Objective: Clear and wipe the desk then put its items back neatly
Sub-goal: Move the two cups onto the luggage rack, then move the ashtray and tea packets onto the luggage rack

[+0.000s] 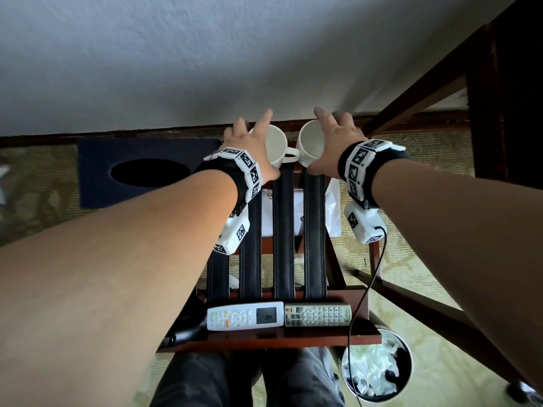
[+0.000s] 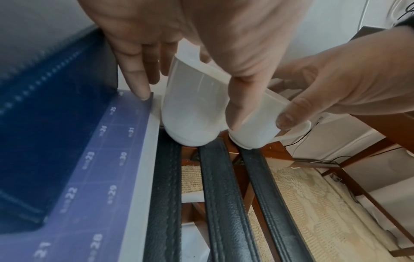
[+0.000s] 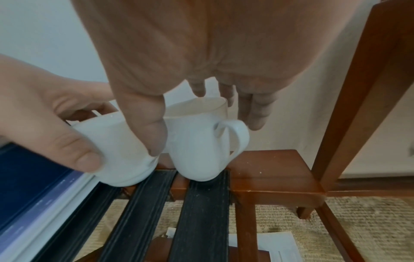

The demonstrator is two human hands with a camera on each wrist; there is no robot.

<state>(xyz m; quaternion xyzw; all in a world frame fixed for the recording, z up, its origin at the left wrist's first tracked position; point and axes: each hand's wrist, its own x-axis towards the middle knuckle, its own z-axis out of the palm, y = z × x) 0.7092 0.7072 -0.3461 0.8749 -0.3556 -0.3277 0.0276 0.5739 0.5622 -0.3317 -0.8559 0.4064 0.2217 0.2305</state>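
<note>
Fingers: left hand [image 1: 252, 148] curls thumb and fingers round the left mug [image 2: 190, 109], index lifted off the rim; right hand [image 1: 332, 142] pinches the right mug [image 3: 197, 147] between thumb and fingers, index likewise raised
Mugs: both white, upright or nearly so, bases meeting the black straps [image 1: 283, 230] directly beneath the fingertips; the two sit just beside each other, the left mug's handle pointing toward the right mug, and whether they touch I cannot tell
Step in hand: seemingly parking both mugs on the luggage rack [image 1: 264, 337] while the desk gets cleared
Doing it well: straps are narrow with gaps between, so each base should bridge a strap and the wooden end rail [image 3: 268, 168] before the fingers let go; release one hand at a time, checking for wobble; keep handles from knocking together
Risk: a base centred over a gap could tip through to the floor
Beside the left fingers: calendar [image 2: 107, 168] with a blue grid of dates, lying by the outermost strap
Toward the wrists and body: two remote controls [image 1: 279, 315] side by side on the rack's near rail
Below: loose papers [image 3: 280, 246] under the straps on woven carpet [image 2: 302, 203]
Further out: dark blue tissue box [image 1: 147, 171] left of the left hand, lined waste bin [image 1: 377, 368] by the right forearm, pale wall [image 1: 264, 54] beyond the fingertips, wooden furniture leg [image 3: 358, 88] to the right
</note>
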